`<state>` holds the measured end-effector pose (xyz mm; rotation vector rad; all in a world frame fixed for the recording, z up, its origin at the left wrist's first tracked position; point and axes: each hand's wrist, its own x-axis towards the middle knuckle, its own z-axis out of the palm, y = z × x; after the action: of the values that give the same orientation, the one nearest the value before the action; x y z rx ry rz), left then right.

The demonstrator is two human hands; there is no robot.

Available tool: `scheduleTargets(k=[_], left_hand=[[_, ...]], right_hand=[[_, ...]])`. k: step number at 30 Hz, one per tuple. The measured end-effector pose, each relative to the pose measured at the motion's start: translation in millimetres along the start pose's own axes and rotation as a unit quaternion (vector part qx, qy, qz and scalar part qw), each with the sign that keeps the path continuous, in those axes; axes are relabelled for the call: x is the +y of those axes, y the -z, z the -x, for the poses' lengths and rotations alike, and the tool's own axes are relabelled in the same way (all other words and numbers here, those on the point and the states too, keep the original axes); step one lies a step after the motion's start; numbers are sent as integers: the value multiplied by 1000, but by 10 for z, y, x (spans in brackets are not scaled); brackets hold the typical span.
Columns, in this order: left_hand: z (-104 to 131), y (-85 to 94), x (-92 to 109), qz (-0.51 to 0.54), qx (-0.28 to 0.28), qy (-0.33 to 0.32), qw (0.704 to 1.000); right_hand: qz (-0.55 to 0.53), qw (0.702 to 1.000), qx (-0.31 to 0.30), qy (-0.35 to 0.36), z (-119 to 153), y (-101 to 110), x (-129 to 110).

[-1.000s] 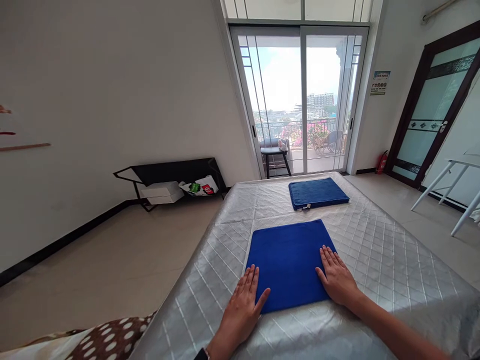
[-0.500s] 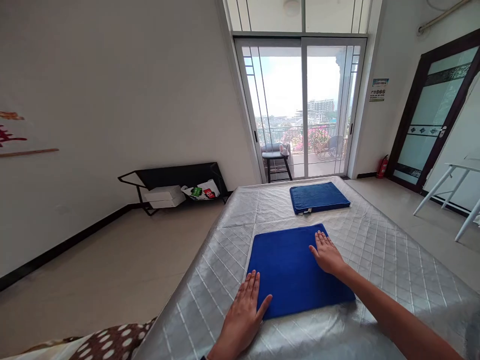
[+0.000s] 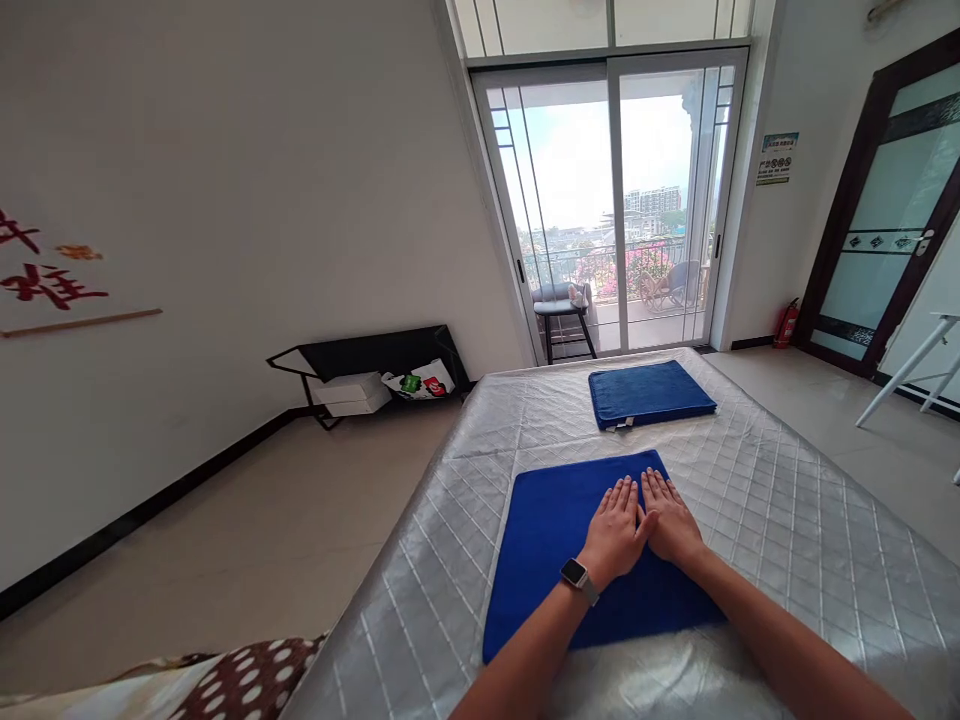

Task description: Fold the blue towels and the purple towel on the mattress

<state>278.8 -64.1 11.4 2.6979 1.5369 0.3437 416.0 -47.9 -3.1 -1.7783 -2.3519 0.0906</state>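
A bright blue cloth (image 3: 540, 540), folded to a flat square, lies on the silver quilted cover (image 3: 420, 580). My left hand (image 3: 616, 535) rests palm down on the cloth, right of its middle, fingers stretched out. Right beside it my right hand (image 3: 671, 520) also lies flat, near the cloth's right edge, with the two thumbs meeting or overlapping. Neither hand grips anything. On my left wrist is a smartwatch (image 3: 574, 573). Farther back on the cover lies a stack of darker blue folded cloths (image 3: 651, 393) with small white tags at its front edge.
A black metal rack (image 3: 360, 355) by the left wall holds white boxes (image 3: 349, 394) and a printed bag (image 3: 421, 381). Sliding glass doors (image 3: 611, 220) stand beyond the cover. A polka-dot fabric (image 3: 247, 680) lies at bottom left, a white-legged table (image 3: 900, 375) at right.
My left hand has moved from the cloth's left edge across to the right, next to my right hand. The right hand stays near the right edge. The view has shifted slightly.
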Motion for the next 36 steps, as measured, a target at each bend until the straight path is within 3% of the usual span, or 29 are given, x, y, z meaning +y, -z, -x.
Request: scheduleTargets(k=[4, 11, 14, 21, 30, 36], left_hand=[[16, -144, -246, 2, -4, 46, 999], [600, -87, -1253, -32, 16, 195, 980], [744, -64, -1496, -37, 26, 248, 968], [754, -76, -1510, -38, 10, 246, 969], [782, -204, -1608, -58, 23, 213, 975], [795, -198, -1650, -64, -10, 215, 975]], right_hand=[[-2, 1000, -8, -25, -1, 34, -27], [-23, 998, -41, -52, -15, 86, -62], [-21, 997, -41, -56, -9, 90, -59], [-8, 997, -56, -61, -60, 82, -20], [2, 997, -52, -49, -652, 189, 51], [-5, 997, -44, -65, -668, 122, 66]])
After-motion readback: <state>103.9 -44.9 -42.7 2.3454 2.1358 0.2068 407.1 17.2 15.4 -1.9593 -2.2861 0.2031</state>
